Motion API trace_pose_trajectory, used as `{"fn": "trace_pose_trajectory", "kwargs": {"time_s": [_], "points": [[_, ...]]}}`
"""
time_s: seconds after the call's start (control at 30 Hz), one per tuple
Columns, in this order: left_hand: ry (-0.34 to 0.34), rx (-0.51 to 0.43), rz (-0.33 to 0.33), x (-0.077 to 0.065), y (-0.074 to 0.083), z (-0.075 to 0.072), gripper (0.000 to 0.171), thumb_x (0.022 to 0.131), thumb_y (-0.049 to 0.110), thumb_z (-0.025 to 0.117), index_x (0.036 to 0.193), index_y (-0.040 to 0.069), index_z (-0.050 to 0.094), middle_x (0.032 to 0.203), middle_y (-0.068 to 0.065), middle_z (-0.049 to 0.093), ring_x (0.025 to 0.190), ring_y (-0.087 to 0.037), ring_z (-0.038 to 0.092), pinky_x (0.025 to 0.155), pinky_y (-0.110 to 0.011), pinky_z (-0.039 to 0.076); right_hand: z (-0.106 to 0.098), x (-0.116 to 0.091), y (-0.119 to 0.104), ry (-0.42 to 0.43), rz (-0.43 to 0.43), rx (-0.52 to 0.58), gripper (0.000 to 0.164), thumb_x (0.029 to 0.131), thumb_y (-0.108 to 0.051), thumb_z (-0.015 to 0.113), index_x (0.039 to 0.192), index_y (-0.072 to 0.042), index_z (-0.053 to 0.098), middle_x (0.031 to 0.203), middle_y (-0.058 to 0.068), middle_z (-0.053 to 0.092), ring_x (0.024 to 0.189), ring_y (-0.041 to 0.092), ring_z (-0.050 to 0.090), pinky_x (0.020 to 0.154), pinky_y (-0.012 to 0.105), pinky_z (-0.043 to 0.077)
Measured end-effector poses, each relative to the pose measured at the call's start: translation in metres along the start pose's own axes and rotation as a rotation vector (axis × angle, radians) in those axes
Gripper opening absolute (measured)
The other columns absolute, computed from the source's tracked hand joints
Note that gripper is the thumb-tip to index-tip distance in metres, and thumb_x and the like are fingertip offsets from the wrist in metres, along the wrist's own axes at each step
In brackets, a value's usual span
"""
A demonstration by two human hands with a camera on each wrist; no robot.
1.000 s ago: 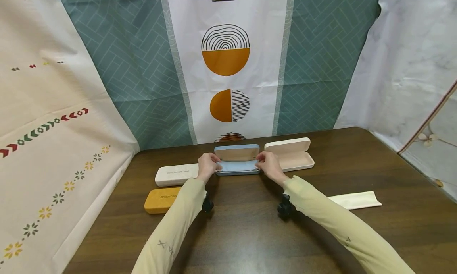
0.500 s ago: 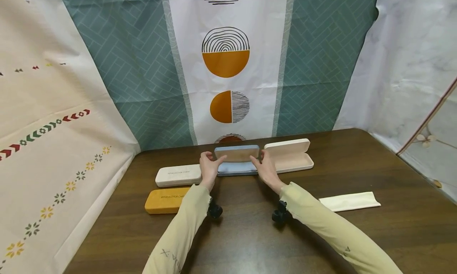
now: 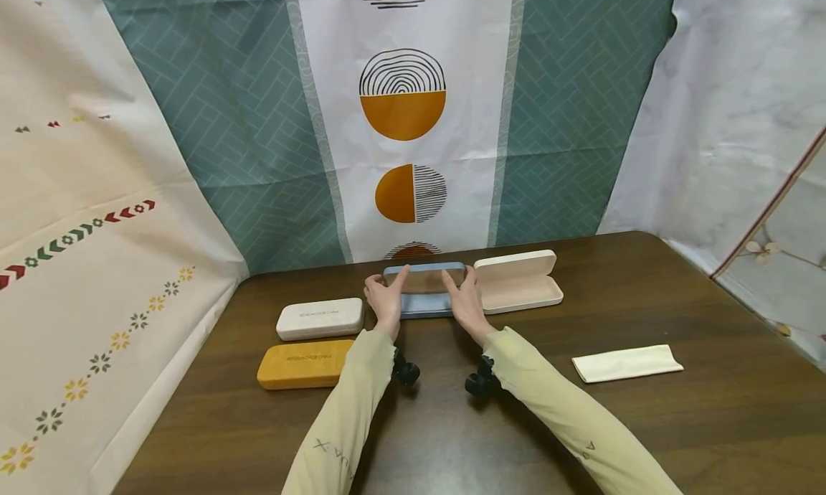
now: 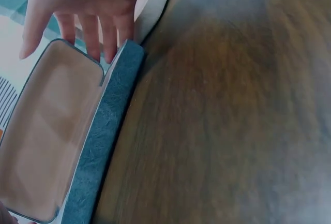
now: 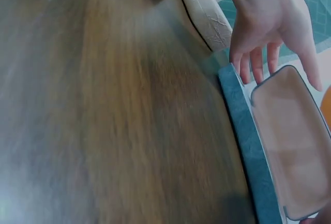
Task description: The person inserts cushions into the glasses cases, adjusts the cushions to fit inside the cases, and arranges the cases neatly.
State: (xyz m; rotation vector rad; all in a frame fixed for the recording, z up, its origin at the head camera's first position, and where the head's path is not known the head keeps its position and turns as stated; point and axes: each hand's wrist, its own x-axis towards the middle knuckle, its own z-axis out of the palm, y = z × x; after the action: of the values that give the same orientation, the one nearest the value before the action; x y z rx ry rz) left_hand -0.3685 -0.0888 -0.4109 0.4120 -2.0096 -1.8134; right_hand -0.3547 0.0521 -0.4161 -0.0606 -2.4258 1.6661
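A blue glasses case [image 3: 424, 269] stands open at the back of the table, its beige-lined lid [image 4: 51, 125] tilted up. Light blue cloth [image 3: 426, 303] lies in its base. At the case's left end is my left hand [image 3: 385, 298], thumb raised away from fairly straight fingers [image 4: 90, 32]. My right hand [image 3: 466, 305] mirrors it at the right end, thumb apart and fingers [image 5: 257, 66] beside the case's corner. Neither hand pinches the cloth. Whether the fingertips touch the case is hard to tell.
An open off-white glasses case [image 3: 519, 294] stands just right of the blue one. To the left lie a closed white case [image 3: 320, 319] and a closed mustard case [image 3: 305, 364]. A folded cream cloth [image 3: 626, 364] lies on the table [image 3: 439, 423] at the right.
Both hands have let go of the blue cloth's ends, leaving it lying in the case. They have since moved to the case's two ends, thumbs lifted before the raised lid.
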Motion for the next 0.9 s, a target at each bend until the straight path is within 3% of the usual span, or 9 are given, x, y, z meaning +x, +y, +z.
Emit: {"fn": "trace_pose_trajectory", "kwargs": {"time_s": [0.3,0.63,0.9], "points": [[0.045,-0.060,-0.022,0.002,-0.005,0.001,0.059,0.074,0.035,0.074,0.108,-0.001,0.042,0.105,-0.016,0.038,0.097,-0.030,0.036,0.086,-0.040,0.030,0.014,0.000,-0.006,0.094,0.059,-0.024,0.068,0.092,-0.047,0.043,0.138,-0.002,0.021,0.137,0.022,0.026,0.121,0.038,0.028,0.094,0.050,0.025],[0.064,-0.063,0.020,-0.006,-0.007,0.003,0.054,0.077,0.028,0.073,0.106,-0.006,0.043,0.103,-0.021,0.039,0.086,-0.027,0.035,0.077,-0.038,0.030,0.014,0.004,-0.007,0.205,0.117,-0.028,0.053,0.092,-0.047,0.043,0.123,-0.004,0.033,0.120,0.022,0.040,0.105,0.039,0.041,0.084,0.051,0.033],[0.018,-0.064,-0.001,-0.012,-0.005,-0.004,0.049,0.077,0.026,0.073,0.105,-0.003,0.046,0.103,-0.018,0.045,0.088,-0.028,0.038,0.077,-0.039,0.032,0.003,0.001,-0.004,0.165,0.061,0.074,0.043,0.092,-0.034,0.052,0.114,0.000,0.036,0.113,0.022,0.043,0.103,0.035,0.044,0.086,0.045,0.034]]}}
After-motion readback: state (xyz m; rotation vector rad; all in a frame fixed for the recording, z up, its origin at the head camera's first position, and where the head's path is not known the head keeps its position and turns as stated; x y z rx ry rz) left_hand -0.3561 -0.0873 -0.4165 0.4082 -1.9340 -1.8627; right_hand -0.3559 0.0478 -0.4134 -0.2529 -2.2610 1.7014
